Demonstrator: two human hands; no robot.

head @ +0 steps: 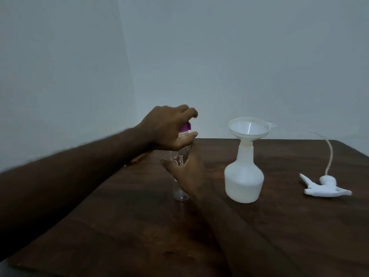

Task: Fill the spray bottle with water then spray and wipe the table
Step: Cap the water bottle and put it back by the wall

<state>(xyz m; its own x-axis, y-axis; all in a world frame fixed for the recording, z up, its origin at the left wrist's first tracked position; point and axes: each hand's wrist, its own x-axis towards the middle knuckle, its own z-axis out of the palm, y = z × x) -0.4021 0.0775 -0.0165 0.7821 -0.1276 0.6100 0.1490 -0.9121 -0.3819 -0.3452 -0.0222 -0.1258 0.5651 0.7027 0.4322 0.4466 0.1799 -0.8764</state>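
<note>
A clear water bottle with a purple cap stands upright on the dark wooden table. My right hand wraps around the bottle's body. My left hand curls over the purple cap from above. To the right stands the white spray bottle, uncapped, with a white funnel seated in its neck. The white trigger sprayer head lies on the table at the far right, and its dip tube curves upward.
The table's far edge meets a plain pale wall. The left table edge runs diagonally under my left forearm. A small brownish thing shows behind my left wrist, too hidden to identify.
</note>
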